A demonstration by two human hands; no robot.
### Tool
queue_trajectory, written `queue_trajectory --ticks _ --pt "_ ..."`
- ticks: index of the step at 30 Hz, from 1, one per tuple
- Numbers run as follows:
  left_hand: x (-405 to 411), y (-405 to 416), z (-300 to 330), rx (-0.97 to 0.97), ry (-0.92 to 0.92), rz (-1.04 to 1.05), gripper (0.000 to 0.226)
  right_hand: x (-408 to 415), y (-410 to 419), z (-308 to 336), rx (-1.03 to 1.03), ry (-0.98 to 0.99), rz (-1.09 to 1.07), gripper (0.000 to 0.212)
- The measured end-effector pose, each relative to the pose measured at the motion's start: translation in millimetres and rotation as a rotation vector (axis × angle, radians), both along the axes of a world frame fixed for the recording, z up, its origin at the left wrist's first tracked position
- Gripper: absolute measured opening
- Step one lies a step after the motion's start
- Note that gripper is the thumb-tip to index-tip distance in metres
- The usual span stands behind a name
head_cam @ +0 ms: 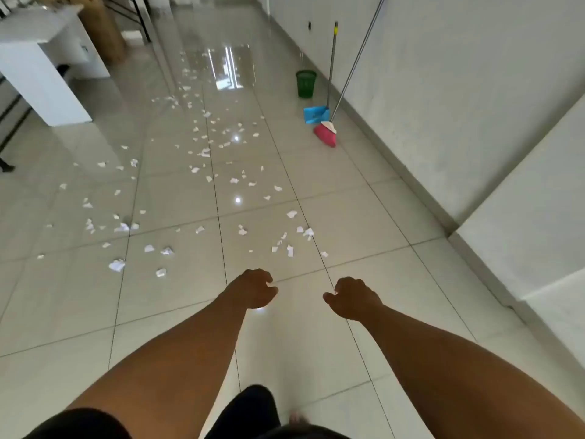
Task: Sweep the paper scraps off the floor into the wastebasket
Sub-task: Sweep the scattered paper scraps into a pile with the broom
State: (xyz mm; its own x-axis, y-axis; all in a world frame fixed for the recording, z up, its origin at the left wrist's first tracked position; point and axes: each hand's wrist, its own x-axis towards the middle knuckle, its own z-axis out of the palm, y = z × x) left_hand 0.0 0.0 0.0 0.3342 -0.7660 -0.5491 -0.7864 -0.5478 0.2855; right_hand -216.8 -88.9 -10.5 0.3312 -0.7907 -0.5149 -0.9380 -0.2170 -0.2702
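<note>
White paper scraps (202, 172) lie scattered over the glossy tiled floor ahead of me, from near my hands to far down the room. A green wastebasket (305, 83) stands by the right wall. Next to it, a blue dustpan (316, 114) and a broom with a pink head (325, 134) lean against that wall. My left hand (253, 288) and my right hand (354, 297) are stretched out in front of me, fingers loosely curled, holding nothing. Both hands are far from the broom.
A white desk (38, 74) stands at the far left, with brown cardboard rolls (104, 30) behind it. A dark stair railing (139, 14) is at the back. The white wall (443, 90) runs along the right, with a corner jutting out (456, 232).
</note>
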Motion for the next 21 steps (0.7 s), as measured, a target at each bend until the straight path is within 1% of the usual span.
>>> queue_trajectory --ticks 2,4,6,8,12,16,21 --pt "-10 -3 -14 0.041 0.074 0.005 0.049 -4 1 -16 0.095 0.022 0.01 0.048" --pt "-22 -1 -31 0.15 0.122 -0.033 0.05 -11 4 -40 0.22 0.086 0.021 0.051" --pt "-30 -1 -48 0.255 0.156 -0.091 0.053 -20 5 -65 0.298 0.146 0.059 0.053" --pt "-27 -5 -67 0.314 0.163 -0.137 0.054 -27 0 -81 0.348 0.194 0.076 0.045" --pt "-13 -22 -92 0.421 0.158 -0.189 0.054 -34 -20 -97 0.415 0.253 0.002 0.031" --pt "7 -62 -102 0.446 0.158 -0.196 0.052 -23 -56 -103 0.432 0.232 -0.151 0.025" --pt "24 -122 -100 0.403 0.198 -0.192 0.05 0 -98 -103 0.447 0.181 -0.213 0.027"
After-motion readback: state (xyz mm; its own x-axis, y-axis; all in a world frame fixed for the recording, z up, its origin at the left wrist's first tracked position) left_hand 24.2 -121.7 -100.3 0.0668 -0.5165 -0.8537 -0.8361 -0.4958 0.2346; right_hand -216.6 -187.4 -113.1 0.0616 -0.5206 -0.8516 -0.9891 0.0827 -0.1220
